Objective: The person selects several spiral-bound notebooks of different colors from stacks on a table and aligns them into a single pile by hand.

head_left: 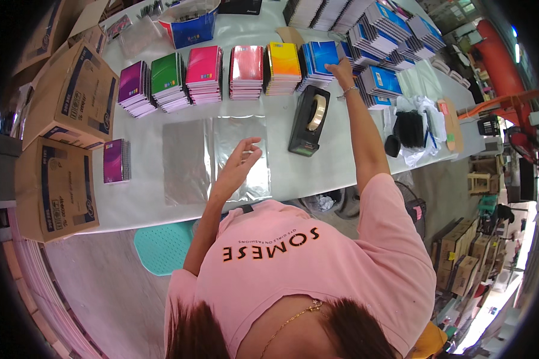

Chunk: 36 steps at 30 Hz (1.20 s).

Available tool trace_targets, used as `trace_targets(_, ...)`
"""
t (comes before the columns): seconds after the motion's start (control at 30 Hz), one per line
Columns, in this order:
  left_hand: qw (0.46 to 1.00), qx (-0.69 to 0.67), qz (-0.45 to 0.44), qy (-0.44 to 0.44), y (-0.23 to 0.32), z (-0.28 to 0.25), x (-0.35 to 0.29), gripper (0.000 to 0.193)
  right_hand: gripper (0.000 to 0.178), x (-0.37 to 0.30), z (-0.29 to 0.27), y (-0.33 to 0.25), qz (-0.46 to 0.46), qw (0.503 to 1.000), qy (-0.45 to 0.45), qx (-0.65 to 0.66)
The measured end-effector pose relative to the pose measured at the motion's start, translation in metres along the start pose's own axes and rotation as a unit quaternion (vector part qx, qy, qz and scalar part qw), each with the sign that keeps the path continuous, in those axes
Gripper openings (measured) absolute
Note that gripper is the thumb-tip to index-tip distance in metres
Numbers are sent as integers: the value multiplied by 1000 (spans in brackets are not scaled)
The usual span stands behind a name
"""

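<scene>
My right hand (pixel 342 73) reaches far across the table to a stack of blue spiral notebooks (pixel 321 58), its fingers closed at the right edge of the top one. My left hand (pixel 241 160) is over clear plastic bags (pixel 188 158) laid flat in front of me; its fingers are apart and slightly bent, with nothing in them. In a row left of the blue stack stand stacks of yellow (pixel 283 67), coral red (pixel 246 70), pink (pixel 203 73), green (pixel 169 81) and purple notebooks (pixel 135 88). A black tape dispenser (pixel 308 122) stands between my arms.
Cardboard boxes (pixel 63 191) line the table's left end, beside a small pile of purple notebooks (pixel 117 161). A blue-and-white bin (pixel 190 27) is at the back. More blue notebooks (pixel 382 81) are piled back right. Black items on crumpled plastic (pixel 412 128) lie at the right.
</scene>
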<state>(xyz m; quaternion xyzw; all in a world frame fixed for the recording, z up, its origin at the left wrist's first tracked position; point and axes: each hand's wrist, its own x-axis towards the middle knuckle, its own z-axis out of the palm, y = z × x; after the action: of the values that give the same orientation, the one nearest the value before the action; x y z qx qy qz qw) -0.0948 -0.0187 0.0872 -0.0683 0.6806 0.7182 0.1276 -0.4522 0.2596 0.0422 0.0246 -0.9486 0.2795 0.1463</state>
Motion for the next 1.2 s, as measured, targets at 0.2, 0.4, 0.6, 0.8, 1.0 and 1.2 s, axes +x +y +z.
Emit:
trace_targets(0.2,997,-46,17,-66,16,16,31,44,52,3,-8,-2,2,989,31,143)
trace_targets(0.4,989,-107,103,26,36,10,74,53,68,-63,-61,-102,18,878,-125,462)
trace_targets(0.6,936,-302,143,113,63,5,76,57,69,-148,-66,-185,18,817,-307,487)
trace_targets(0.8,913,-375,107,121,35,-19,69,48,72,-68,39,-123,11,998,-15,-67)
trace_targets(1.0,882,-455,65,108,5,-33,75,44,66,-41,30,-119,-9,991,-90,99)
trace_targets(1.2,874,-475,64,82,4,-41,72,47,51,-91,-18,-174,-56,868,-234,434)
